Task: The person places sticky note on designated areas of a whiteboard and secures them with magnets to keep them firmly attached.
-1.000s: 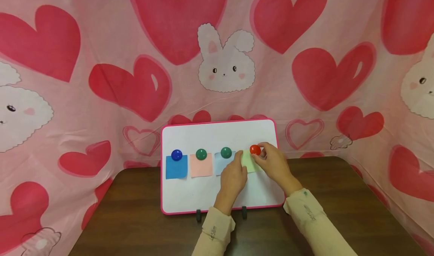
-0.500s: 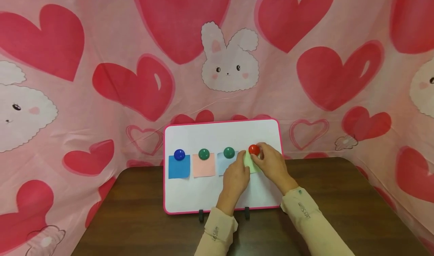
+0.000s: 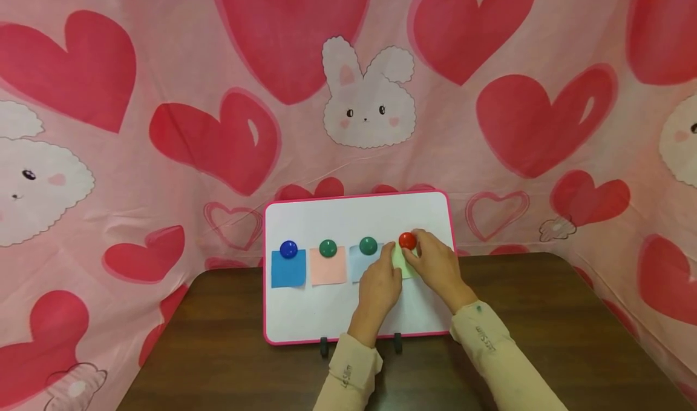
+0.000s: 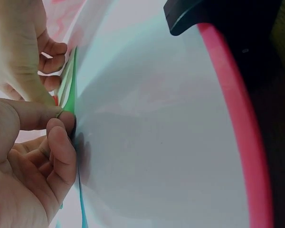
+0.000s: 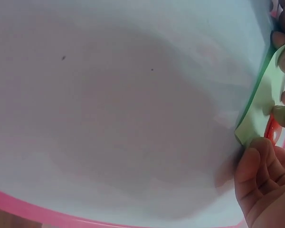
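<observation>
A red round magnet sits at the top of a light green sticky note on a whiteboard. My right hand pinches that magnet between thumb and fingers; in the right wrist view the magnet shows at the fingertips. With thumb and forefinger my left hand pinches the note's left edge, as the left wrist view shows at the green paper. The hands cover parts of this note and of the pale blue note beside it.
Further left on the board hang a blue note under a blue magnet and a pink note under a green magnet. Another green magnet tops the pale blue note. Black stand feet support the board on a brown table.
Over the last second my right hand and the red magnet have shifted slightly left along the board. My left hand keeps its place at the green note. The head view has shifted a little.
</observation>
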`<state>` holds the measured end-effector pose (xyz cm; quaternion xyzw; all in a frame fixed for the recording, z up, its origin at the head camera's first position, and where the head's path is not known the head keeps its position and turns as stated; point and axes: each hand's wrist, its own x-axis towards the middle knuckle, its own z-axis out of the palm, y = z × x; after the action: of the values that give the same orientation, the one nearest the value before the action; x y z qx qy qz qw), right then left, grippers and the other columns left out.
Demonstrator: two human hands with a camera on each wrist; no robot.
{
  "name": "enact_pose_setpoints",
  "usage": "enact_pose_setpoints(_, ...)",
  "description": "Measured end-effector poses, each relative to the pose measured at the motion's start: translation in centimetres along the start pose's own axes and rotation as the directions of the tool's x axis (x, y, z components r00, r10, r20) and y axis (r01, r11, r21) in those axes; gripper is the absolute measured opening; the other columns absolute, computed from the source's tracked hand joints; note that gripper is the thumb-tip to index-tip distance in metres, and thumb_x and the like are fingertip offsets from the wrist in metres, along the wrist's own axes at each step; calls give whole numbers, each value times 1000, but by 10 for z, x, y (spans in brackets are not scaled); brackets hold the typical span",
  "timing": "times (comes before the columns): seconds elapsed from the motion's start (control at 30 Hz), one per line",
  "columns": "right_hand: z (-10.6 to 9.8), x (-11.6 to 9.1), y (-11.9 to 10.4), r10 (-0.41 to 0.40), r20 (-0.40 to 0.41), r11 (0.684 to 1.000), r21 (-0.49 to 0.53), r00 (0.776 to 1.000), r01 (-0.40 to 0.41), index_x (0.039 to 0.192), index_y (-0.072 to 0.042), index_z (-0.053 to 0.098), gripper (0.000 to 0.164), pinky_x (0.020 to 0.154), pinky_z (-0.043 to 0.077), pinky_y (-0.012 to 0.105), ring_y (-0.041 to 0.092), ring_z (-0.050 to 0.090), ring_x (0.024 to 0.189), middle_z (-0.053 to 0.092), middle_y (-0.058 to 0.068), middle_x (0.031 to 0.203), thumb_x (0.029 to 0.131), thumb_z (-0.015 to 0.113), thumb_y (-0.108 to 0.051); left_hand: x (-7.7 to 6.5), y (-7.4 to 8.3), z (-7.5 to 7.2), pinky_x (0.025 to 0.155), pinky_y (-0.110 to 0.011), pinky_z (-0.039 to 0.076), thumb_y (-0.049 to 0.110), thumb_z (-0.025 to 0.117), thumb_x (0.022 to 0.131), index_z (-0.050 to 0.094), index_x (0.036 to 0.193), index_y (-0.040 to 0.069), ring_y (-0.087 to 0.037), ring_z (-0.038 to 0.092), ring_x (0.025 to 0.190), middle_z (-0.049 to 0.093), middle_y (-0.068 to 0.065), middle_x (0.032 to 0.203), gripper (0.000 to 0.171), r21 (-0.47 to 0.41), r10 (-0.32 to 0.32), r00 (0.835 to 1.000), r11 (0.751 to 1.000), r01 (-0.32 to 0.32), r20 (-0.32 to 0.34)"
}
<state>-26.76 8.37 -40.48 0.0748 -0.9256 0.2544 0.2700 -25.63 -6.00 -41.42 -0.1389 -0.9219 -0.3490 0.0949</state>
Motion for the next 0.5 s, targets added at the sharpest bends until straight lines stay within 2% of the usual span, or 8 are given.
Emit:
enact_pose_setpoints(0.3, -4, -8, 1, 61, 22, 995, 84, 998, -62, 130, -3, 60, 49, 60, 43, 36, 19, 49, 68, 54, 3, 79, 87, 79, -17, 0, -8, -2, 46, -28, 39, 11, 63, 97, 48, 146, 7, -16, 46, 50, 48, 1, 61, 51, -35, -2, 1000, 999, 2, 0)
enact_pose_setpoints(0.5, -12, -41, 9, 134, -4, 980, 152, 991, -132, 130, -3, 61, 46, 58, 44, 35, 18, 52, 69, 56, 2, 81, 89, 76, -18, -4, -13, -5, 46, -27, 38, 10, 60, 97, 48, 148, 12, -13, 43, 48, 46, 2, 60, 52, -85, -27, 1000, 996, 29, 15)
